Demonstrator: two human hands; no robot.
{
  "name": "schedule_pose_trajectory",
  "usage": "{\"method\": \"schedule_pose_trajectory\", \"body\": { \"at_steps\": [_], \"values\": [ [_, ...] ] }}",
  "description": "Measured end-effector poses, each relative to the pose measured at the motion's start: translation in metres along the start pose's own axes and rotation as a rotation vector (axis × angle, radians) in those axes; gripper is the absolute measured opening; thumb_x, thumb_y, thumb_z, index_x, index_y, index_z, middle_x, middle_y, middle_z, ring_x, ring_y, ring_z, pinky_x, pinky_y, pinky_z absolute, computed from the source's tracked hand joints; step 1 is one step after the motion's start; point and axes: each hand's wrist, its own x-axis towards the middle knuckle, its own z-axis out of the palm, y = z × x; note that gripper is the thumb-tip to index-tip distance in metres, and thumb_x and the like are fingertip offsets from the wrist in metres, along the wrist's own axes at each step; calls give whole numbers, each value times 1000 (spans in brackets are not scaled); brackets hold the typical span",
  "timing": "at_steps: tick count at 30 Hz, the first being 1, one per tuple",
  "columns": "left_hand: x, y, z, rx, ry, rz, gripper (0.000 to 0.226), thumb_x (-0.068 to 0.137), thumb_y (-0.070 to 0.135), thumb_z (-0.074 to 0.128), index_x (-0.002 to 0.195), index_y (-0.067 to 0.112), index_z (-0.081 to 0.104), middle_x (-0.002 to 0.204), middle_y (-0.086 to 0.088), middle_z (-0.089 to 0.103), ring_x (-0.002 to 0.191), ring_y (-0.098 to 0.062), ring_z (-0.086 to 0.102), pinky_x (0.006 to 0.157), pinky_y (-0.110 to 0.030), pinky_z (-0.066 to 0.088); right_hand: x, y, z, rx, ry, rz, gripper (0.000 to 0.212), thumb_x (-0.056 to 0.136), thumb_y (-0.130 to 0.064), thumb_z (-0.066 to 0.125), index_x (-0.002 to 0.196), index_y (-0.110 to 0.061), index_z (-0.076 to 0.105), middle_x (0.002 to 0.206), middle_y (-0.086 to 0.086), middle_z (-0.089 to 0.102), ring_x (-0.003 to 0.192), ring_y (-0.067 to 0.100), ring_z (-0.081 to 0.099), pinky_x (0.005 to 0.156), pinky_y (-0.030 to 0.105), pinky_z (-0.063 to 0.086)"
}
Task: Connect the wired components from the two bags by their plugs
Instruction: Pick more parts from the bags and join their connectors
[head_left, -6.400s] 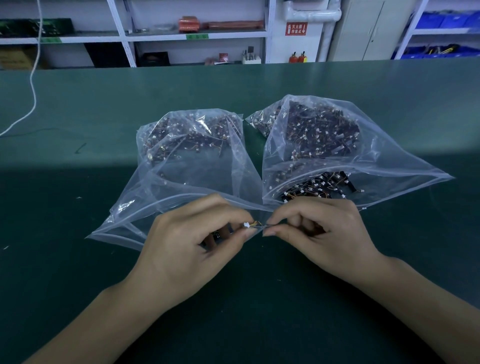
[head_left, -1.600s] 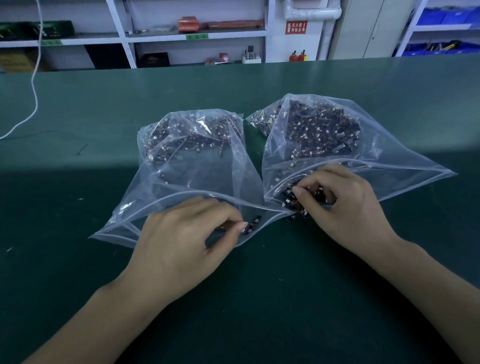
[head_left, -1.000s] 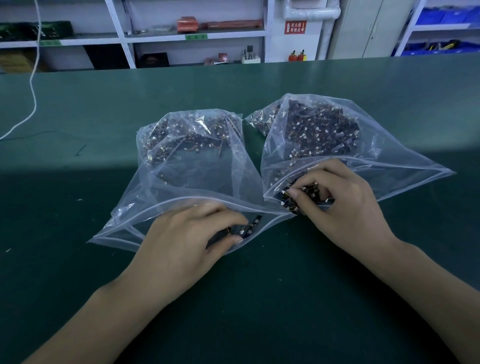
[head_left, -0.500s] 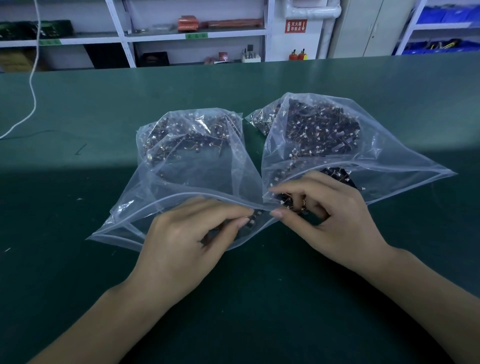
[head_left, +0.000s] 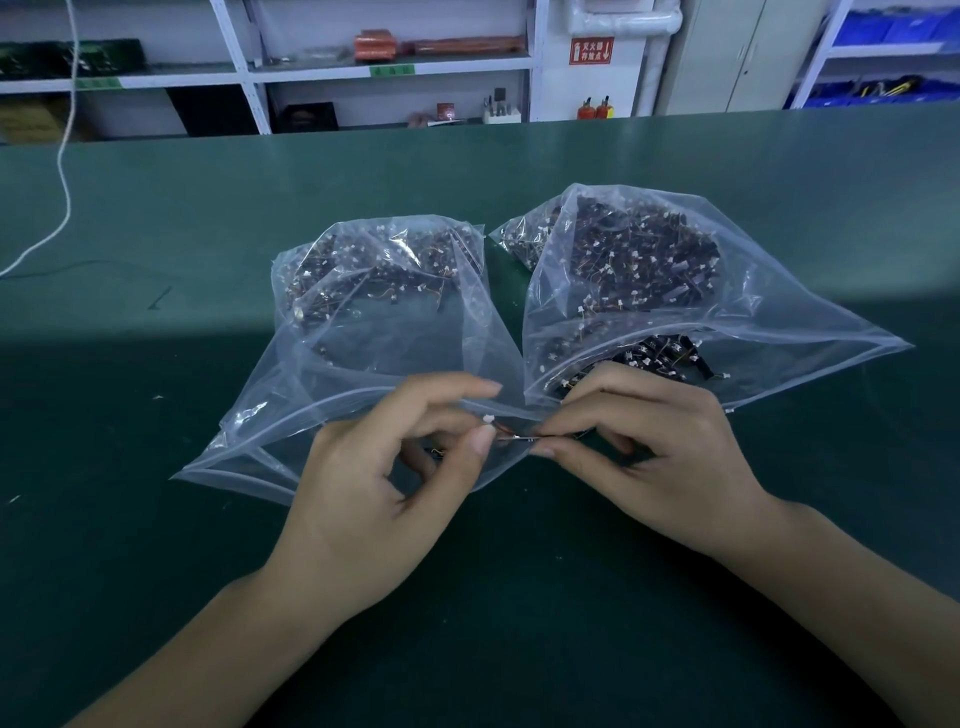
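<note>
Both hands meet over the middle of the desk, toward its near edge, right at the bag mouths: left hand (head_left: 374, 467) pinches one thin wire with its white plug (head_left: 488, 418) at thumb and fingertip, right hand (head_left: 660, 447) pinches the facing wire end (head_left: 519, 439), other fingers curled out of the way so the plugs can be lined up. Plugs look near but not yet joined. Left bag (head_left: 374, 322) and right bag (head_left: 649, 291) lie side by side, open mouths facing the person, probably so each hand can feed from its own stock.
</note>
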Motion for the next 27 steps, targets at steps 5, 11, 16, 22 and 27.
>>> {"method": "schedule_pose_trajectory", "body": {
  "at_steps": [5,11,16,22,27],
  "values": [
    [2,-3,-3,117,-32,110,20,100,34,76,116,25,71,82,14,65,72,-11,67,58,-27,53,-1,1,0,-1,-11,-14,9,95,-16,81,97,-7,83,90,-5,66,76,-16,50,71,7,36],
    [2,-8,-3,193,-61,130,8,101,29,77,98,22,78,85,11,64,74,-13,66,56,-31,50,0,-3,-1,-10,34,-64,12,91,-16,85,95,-5,83,88,0,69,80,-19,51,75,4,38],
    [2,-7,-2,188,-48,115,9,101,28,75,100,20,79,84,12,64,73,-12,65,56,-31,51,0,-4,-1,-19,74,-59,14,88,-17,87,91,-4,83,85,3,70,77,-20,50,73,4,37],
    [2,-6,-4,185,-87,118,5,101,24,76,99,21,79,84,7,65,73,-13,65,57,-29,50,0,-4,0,-12,43,-39,14,88,-18,88,92,-5,83,85,1,69,75,-16,50,72,5,37],
    [2,-5,-4,188,-96,105,5,100,23,76,98,20,80,84,8,65,73,-12,65,58,-28,50,0,-4,0,-9,44,4,12,92,-22,86,89,-11,82,85,-3,67,69,-10,48,69,8,35]
  ]
}}
